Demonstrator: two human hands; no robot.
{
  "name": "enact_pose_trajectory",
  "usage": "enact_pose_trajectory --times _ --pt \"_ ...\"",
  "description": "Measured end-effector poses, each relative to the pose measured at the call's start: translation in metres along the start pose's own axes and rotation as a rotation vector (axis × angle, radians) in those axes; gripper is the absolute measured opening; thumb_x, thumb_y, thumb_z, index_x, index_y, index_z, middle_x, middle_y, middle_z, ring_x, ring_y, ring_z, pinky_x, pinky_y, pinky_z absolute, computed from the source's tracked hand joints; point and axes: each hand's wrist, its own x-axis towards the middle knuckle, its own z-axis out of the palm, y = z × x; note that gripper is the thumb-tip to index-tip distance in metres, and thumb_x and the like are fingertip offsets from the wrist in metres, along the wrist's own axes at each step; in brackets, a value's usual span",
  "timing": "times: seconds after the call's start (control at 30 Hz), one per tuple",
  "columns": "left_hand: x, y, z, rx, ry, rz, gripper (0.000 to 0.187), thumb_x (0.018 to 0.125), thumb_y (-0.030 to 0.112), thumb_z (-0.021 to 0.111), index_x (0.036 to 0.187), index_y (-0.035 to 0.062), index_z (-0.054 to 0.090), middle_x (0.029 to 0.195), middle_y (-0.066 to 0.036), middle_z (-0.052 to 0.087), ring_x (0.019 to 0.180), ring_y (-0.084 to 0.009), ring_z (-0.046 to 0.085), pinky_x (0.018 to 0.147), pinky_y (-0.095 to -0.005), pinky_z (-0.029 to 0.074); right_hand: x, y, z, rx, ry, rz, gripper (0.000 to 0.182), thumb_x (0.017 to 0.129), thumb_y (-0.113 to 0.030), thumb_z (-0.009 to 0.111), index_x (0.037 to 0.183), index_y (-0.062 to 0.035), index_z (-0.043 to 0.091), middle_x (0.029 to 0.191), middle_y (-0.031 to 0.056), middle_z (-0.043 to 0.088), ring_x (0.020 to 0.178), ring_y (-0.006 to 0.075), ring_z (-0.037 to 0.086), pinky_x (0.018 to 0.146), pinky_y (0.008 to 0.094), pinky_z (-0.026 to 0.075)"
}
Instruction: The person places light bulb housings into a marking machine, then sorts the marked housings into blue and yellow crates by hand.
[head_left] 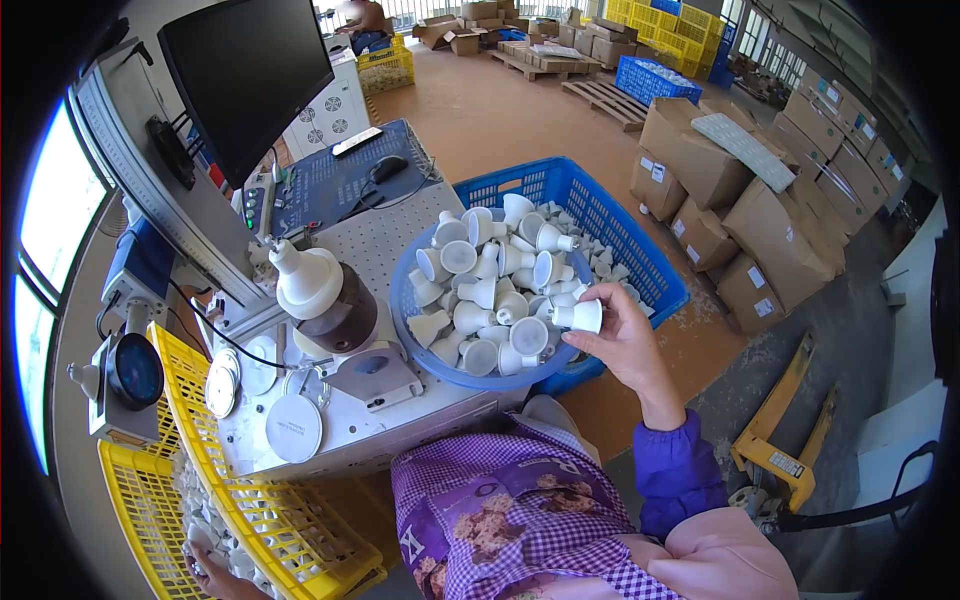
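Observation:
My right hand (628, 345) pinches a white spotlight bulb (580, 317) between thumb and fingers, at the right rim of a round blue basin (450, 374). Heaped in that basin are many similar white bulbs (475, 318), some with their frosted lens faces up. At the lower left, my left hand (215, 575) is down at a yellow crate (140, 500) full of white bulbs. Its fingers close around a white bulb (203, 543), partly hidden at the picture's edge. A larger white bulb-shaped piece (305, 280) stands upright on a dark round holder (345, 315) on the machine table.
A blue crate (640, 255) with more bulbs stands behind the basin. On the machine table (350, 235) are a monitor (250, 75), a mouse (388, 168) and white discs (294, 428). Cartons (740, 210) and a yellow pallet jack (780, 440) are at right. Another person (368, 20) sits far back.

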Motion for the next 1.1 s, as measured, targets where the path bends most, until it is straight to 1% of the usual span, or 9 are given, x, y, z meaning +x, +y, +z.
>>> enact_pose_trajectory --times 0.03,0.1,0.37,0.57,0.6,0.7,0.83,0.9,1.1 --pt "0.001 -0.006 -0.001 0.000 0.000 0.001 0.033 0.087 0.022 0.063 0.111 -0.0004 0.062 0.110 -0.011 0.058 0.099 -0.0207 0.057 0.082 -0.0331 0.047 -0.001 0.006 0.002 0.253 -0.028 0.057 0.040 0.073 -0.004 0.077 0.104 -0.0035 0.052 0.094 0.0086 0.060 0.085 0.0138 0.060 0.072 0.0269 0.050" --pt "0.000 -0.014 -0.002 0.090 0.022 0.072 0.032 0.087 0.021 0.063 0.111 0.0005 0.063 0.111 -0.011 0.058 0.101 -0.0218 0.056 0.084 -0.0341 0.046 -0.007 0.009 0.005 0.247 -0.017 0.054 0.041 0.073 -0.002 0.077 0.105 -0.0042 0.051 0.093 0.0080 0.060 0.086 0.0122 0.060 0.075 0.0259 0.051" --pt "-0.005 -0.030 -0.002 0.447 0.103 0.347 0.029 0.087 0.020 0.063 0.111 0.0038 0.064 0.114 -0.013 0.057 0.108 -0.0259 0.052 0.089 -0.0383 0.043 -0.018 0.004 0.007 -0.438 0.153 -0.212 0.038 0.069 -0.007 0.078 0.097 -0.0020 0.054 0.094 0.0103 0.058 0.079 0.0205 0.060 0.066 0.0297 0.050" --pt "-0.010 -0.024 0.002 0.705 0.156 0.567 0.027 0.087 0.019 0.063 0.110 0.0064 0.065 0.117 -0.014 0.057 0.114 -0.0290 0.048 0.094 -0.0414 0.040 -0.024 -0.008 -0.003 -0.404 0.063 -0.032 0.038 0.068 -0.007 0.079 0.099 -0.0029 0.059 0.096 0.0099 0.060 0.083 0.0206 0.061 0.068 0.0302 0.051" --pt "-0.015 -0.021 0.002 0.611 0.037 0.559 0.027 0.088 0.016 0.061 0.112 0.0059 0.064 0.121 -0.014 0.054 0.115 -0.0285 0.048 0.094 -0.0402 0.040 -0.025 -0.009 -0.004 -0.403 0.065 -0.032 0.038 0.068 -0.007 0.079 0.099 -0.0029 0.059 0.096 0.0099 0.060 0.083 0.0206 0.061 0.068 0.0302 0.051" --pt "-0.055 0.001 0.037 0.545 0.104 0.656 0.027 0.089 0.014 0.060 0.113 0.0011 0.060 0.124 -0.016 0.051 0.117 -0.0237 0.048 0.096 -0.0358 0.041 -0.028 -0.008 -0.007 -0.465 0.035 -0.116 0.035 0.068 -0.007 0.077 0.097 -0.0009 0.058 0.094 0.0138 0.058 0.083 0.0302 0.059 0.069 0.0371 0.047" --pt "-0.113 0.044 0.078 0.168 -0.095 0.534 0.025 0.087 0.008 0.060 0.111 0.0028 0.060 0.131 -0.017 0.045 0.125 -0.0296 0.039 0.100 -0.0429 0.036 -0.030 -0.005 -0.002 -0.441 0.097 -0.126 0.025 0.071 -0.004 0.072 0.093 0.0004 0.060 0.089 0.0152 0.059 0.079 0.0323 0.060 0.069 0.0369 0.047" --pt "-0.136 0.069 0.097 0.101 -0.181 0.545 0.026 0.085 0.003 0.060 0.111 0.0028 0.060 0.132 -0.016 0.044 0.125 -0.0312 0.039 0.103 -0.0441 0.032 -0.030 -0.003 -0.001 -0.373 0.132 -0.064 0.023 0.071 -0.002 0.072 0.090 0.0004 0.062 0.087 0.0115 0.061 0.079 0.0225 0.061 0.070 0.0313 0.046" --pt "-0.167 0.162 0.156 -0.135 -0.511 0.536 0.038 0.075 0.009 0.071 0.112 0.0058 0.063 0.125 -0.012 0.050 0.123 -0.0290 0.037 0.104 -0.0424 0.026 -0.020 -0.006 0.003 -0.286 0.116 -0.278 0.026 0.072 -0.006 0.075 0.096 -0.0001 0.065 0.097 0.0098 0.062 0.084 0.0235 0.061 0.073 0.0320 0.047"
